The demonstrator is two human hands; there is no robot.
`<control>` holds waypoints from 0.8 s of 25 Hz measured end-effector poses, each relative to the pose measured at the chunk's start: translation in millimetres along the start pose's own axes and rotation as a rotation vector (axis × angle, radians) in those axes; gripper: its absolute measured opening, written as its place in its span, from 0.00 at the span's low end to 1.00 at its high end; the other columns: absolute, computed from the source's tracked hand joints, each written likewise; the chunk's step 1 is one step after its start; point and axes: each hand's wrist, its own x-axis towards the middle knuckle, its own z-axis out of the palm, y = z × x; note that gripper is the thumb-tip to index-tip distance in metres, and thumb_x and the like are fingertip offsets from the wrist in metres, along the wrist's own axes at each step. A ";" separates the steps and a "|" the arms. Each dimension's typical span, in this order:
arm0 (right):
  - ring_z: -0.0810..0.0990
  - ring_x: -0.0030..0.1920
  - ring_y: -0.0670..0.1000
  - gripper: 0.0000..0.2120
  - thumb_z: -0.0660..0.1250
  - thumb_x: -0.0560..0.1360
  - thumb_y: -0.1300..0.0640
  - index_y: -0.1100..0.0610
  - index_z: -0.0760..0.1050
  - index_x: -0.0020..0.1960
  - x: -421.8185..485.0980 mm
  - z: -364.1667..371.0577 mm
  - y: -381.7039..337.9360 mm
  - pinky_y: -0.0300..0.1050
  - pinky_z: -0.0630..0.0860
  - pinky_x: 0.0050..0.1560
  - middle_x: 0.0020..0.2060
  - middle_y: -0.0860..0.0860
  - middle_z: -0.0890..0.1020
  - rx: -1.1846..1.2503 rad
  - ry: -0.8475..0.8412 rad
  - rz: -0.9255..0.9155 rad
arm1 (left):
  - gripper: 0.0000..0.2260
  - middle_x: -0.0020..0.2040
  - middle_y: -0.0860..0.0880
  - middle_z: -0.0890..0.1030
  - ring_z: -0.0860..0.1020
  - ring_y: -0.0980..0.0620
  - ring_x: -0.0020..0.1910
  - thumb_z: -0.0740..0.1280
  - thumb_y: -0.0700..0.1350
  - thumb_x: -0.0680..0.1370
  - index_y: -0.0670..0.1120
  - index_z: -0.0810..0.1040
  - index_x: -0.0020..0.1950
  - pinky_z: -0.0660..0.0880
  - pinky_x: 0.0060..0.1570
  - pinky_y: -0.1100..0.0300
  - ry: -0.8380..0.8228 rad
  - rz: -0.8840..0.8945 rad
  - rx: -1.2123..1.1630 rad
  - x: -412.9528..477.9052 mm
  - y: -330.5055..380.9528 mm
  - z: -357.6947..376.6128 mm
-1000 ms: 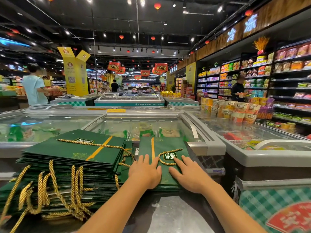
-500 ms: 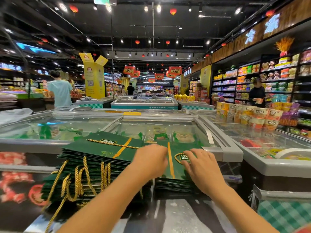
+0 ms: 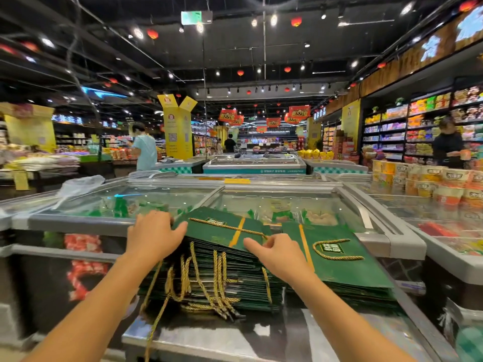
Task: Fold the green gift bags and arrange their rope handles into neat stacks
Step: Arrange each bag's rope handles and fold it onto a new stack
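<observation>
Two piles of flat green gift bags lie in front of me. The taller left pile (image 3: 235, 280) has gold rope handles (image 3: 202, 282) spilling loosely over its near side. Its top bag (image 3: 222, 228) sits tilted, with a rope lying across it. My left hand (image 3: 154, 236) grips that bag's far left edge, thumb on top. My right hand (image 3: 278, 253) holds its near right corner, fingers curled where the rope ends. The lower right pile (image 3: 347, 270) lies flat, and its top handle (image 3: 337, 249) forms a neat loop.
The piles rest on a shiny metal counter (image 3: 235, 338) against glass-lidded freezer chests (image 3: 282, 202). Stacked paper cups (image 3: 428, 182) stand at the right. A person in a light shirt (image 3: 143, 148) and one in black (image 3: 447, 145) stand far off by the shelves.
Both hands left the right pile, where they pressed the top bag flat, and moved left onto the top bag of the taller pile. The view shifted left with them.
</observation>
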 end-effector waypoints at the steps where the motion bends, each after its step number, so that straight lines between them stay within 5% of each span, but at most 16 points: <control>1: 0.73 0.33 0.53 0.24 0.68 0.74 0.36 0.55 0.69 0.35 -1.7 0.8 -0.1 0.48 0.71 0.40 0.28 0.51 0.71 0.044 -0.006 0.035 | 0.19 0.47 0.48 0.82 0.76 0.39 0.60 0.64 0.61 0.80 0.47 0.82 0.46 0.74 0.59 0.46 -0.015 -0.010 -0.069 -1.1 -1.8 2.1; 4: 0.70 0.30 0.54 0.22 0.72 0.75 0.44 0.58 0.70 0.32 -10.8 -3.9 -0.4 0.48 0.70 0.41 0.25 0.52 0.69 0.248 0.002 0.094 | 0.13 0.59 0.51 0.82 0.69 0.41 0.69 0.69 0.58 0.78 0.53 0.83 0.58 0.67 0.65 0.45 -0.030 -0.113 -0.352 -14.4 2.4 6.4; 6: 0.81 0.40 0.59 0.19 0.73 0.75 0.47 0.65 0.80 0.47 -20.4 -7.9 0.5 0.50 0.76 0.46 0.37 0.59 0.82 0.395 0.061 0.108 | 0.12 0.61 0.52 0.80 0.66 0.42 0.71 0.70 0.57 0.77 0.56 0.82 0.59 0.62 0.66 0.45 -0.017 -0.147 -0.499 -29.8 6.3 8.9; 8: 0.81 0.41 0.54 0.19 0.73 0.76 0.51 0.62 0.76 0.60 -34.4 -13.8 2.2 0.46 0.75 0.43 0.40 0.54 0.85 0.563 0.085 0.146 | 0.08 0.58 0.53 0.80 0.65 0.44 0.70 0.70 0.57 0.77 0.59 0.82 0.55 0.60 0.62 0.47 0.021 -0.129 -0.534 -49.2 10.1 11.8; 11: 0.78 0.36 0.51 0.14 0.72 0.78 0.57 0.57 0.73 0.61 -59.9 -26.3 14.5 0.48 0.72 0.41 0.39 0.58 0.86 0.782 0.094 0.129 | 0.05 0.54 0.57 0.77 0.66 0.51 0.67 0.71 0.54 0.77 0.60 0.81 0.52 0.61 0.59 0.49 0.096 -0.057 -0.589 -83.5 18.1 13.7; 14: 0.78 0.34 0.54 0.13 0.72 0.77 0.62 0.58 0.74 0.59 -93.9 -44.9 39.4 0.50 0.75 0.40 0.43 0.61 0.85 0.873 0.160 0.086 | 0.09 0.52 0.56 0.82 0.79 0.60 0.55 0.74 0.43 0.77 0.56 0.81 0.52 0.74 0.57 0.58 0.039 0.010 -0.933 -113.5 25.7 17.7; 20: 0.75 0.32 0.58 0.11 0.70 0.76 0.68 0.63 0.72 0.55 -151.6 -64.0 97.8 0.42 0.76 0.27 0.38 0.62 0.83 0.858 0.153 0.210 | 0.12 0.52 0.52 0.84 0.84 0.55 0.47 0.74 0.44 0.76 0.54 0.79 0.58 0.80 0.44 0.59 -0.185 -0.117 -1.196 -141.5 45.4 44.7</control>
